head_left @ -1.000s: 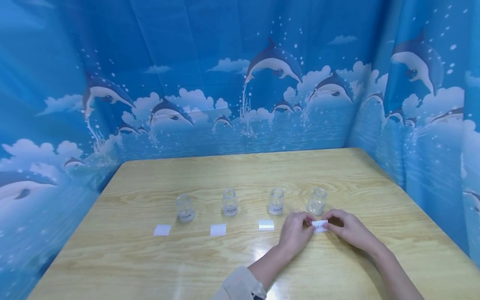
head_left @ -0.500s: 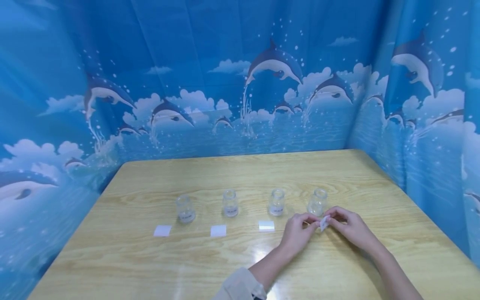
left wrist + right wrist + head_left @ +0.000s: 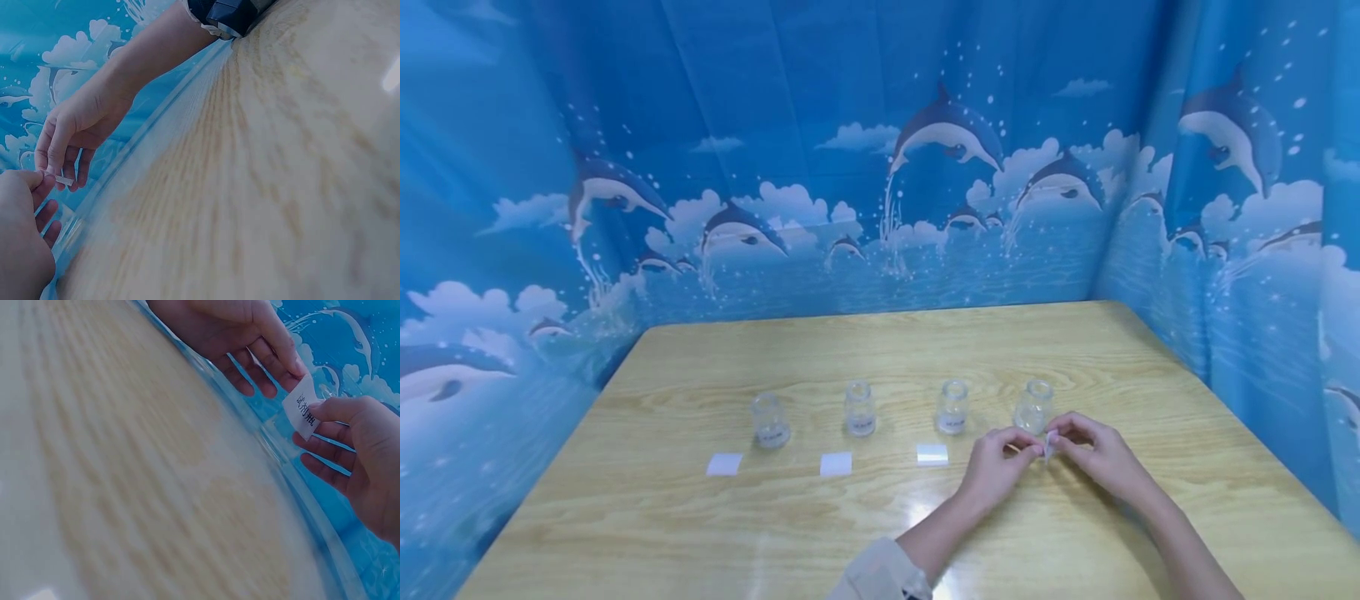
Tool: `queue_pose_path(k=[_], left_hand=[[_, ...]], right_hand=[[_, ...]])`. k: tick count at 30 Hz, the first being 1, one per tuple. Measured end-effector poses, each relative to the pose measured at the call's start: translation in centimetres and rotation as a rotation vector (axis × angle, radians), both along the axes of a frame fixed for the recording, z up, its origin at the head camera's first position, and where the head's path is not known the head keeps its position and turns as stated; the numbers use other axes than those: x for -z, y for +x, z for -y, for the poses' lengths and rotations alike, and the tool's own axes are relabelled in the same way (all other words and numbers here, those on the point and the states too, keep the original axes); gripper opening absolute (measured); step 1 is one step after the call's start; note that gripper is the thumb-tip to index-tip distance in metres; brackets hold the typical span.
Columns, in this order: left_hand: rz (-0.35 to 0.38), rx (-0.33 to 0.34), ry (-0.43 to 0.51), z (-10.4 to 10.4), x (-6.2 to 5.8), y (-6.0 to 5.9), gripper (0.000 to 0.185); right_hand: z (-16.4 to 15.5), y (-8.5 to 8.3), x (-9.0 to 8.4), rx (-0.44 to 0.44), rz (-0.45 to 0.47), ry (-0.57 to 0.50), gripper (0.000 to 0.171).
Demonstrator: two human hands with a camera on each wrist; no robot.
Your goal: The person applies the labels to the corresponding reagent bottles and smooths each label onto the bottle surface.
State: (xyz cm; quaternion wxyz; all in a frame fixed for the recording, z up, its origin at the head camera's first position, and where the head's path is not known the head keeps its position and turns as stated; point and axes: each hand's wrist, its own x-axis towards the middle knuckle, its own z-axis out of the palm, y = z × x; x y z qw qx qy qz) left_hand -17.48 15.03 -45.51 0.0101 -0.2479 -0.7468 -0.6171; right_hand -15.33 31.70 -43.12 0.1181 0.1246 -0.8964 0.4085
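1. The left hand [image 3: 996, 467] and right hand [image 3: 1097, 454] both pinch one small white label [image 3: 301, 406] between curled fingers [image 3: 284, 353], raised above the counter [image 3: 880, 517].
2. The rightmost glass vial [image 3: 1033, 406] stands just beyond, at 12 o'clock.
3. Three more vials [image 3: 859, 408] and three loose labels [image 3: 836, 463] line up toward 9 o'clock.

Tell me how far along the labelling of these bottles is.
Done: nothing clearly; whether any small clear glass bottle wears a label is unclear. In hand: left hand and right hand pinch one small white label. Left: three white labels lie on the wooden table.
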Motion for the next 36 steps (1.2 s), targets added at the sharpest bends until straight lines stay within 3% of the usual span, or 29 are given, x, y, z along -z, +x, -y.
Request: queue_pose_path(k=[7,11,28,36], left_hand=[[0.021,-0.017,0.060,0.8,-2.6,1.3,0.011],[0.014,-0.008,0.059,1.1,-3.1,1.5,0.012],[0.029,-0.003,0.062,1.1,-3.1,1.5,0.011],[0.031,-0.014,0.058,0.3,-1.0,0.3,0.011]], right_hand=[[0.1,0.0,0.0,0.009,0.008,-0.013,0.012],[0.0,0.0,0.0,0.015,0.024,-0.010,0.012],[0.1,0.0,-0.1,0.018,0.018,-0.015,0.011],[0.2,-0.1,-0.1,0.022,0.009,-0.023,0.011]])
